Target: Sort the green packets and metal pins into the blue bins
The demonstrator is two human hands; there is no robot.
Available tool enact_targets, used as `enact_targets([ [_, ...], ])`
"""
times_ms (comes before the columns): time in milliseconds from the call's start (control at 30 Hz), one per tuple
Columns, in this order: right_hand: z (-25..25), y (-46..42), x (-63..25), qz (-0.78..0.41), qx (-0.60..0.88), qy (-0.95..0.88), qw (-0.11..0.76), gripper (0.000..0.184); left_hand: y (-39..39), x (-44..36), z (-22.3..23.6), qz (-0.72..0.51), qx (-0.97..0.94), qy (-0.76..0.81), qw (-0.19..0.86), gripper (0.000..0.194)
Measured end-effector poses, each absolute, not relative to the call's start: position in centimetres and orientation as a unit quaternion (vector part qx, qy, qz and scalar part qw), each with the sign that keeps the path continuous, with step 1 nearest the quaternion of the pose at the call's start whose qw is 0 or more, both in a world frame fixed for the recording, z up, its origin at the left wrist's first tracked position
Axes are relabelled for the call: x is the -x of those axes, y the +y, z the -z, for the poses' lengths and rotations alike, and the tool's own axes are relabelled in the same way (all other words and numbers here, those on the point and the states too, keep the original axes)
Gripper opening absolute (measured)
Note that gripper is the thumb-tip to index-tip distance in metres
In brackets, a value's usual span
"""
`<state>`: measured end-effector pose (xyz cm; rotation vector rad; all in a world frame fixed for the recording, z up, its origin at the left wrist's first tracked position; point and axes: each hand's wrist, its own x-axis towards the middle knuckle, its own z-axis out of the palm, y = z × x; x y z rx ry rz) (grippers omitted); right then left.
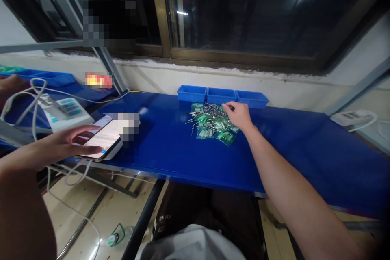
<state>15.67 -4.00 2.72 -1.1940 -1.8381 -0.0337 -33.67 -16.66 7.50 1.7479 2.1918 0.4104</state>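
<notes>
My left hand (pixel 76 140) reaches over a lit smartphone (pixel 105 136) near the table's front left edge. Its fingers are spread, and the thumb lies on the lower screen. Beneath the phone is a white object (pixel 117 152) that I cannot identify. At the pile in the middle, my right hand (pixel 239 113) has thumb and fingers pinched together; whatever they hold is too small to make out. The pile mixes thin metal pins that look like blind rivets (pixel 213 109) with small green plastic bags (pixel 225 137) containing pale pieces.
Three joined blue bins (pixel 221 94) stand against the wall behind the pile on the blue table (pixel 183 158). White cables (pixel 35 109) loop at left, near another person's hand (pixel 12 85). A white label or packet (pixel 353 118) lies far right. A bottle (pixel 117 237) is on the floor.
</notes>
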Motion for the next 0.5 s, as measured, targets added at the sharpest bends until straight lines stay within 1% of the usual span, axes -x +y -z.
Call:
enact_targets([
  [67,-2.7,-4.0,-15.7,0.012,0.487,-0.745,0.457,0.033,-16.4,34.1,-7.2,-0.130,-0.618,0.735,0.247,0.088],
  [100,-2.7,-4.0,-15.7,0.012,0.488,-0.744,0.457,0.033,-16.3,34.2,-7.1,-0.130,-0.615,0.730,0.269,0.089],
  [233,-2.7,-4.0,-15.7,0.016,0.487,-0.745,0.455,0.033,-16.4,34.2,-7.1,-0.148,-0.595,0.745,0.264,0.100],
  [400,-2.7,-3.9,-15.7,0.016,0.487,-0.746,0.454,0.033,-16.7,33.9,-7.7,-0.183,-0.557,0.767,0.260,0.095],
  [500,-2.7,-3.9,-15.7,0.010,0.488,-0.745,0.454,0.033,-16.8,33.3,-8.1,-0.221,-0.544,0.765,0.265,0.098],
])
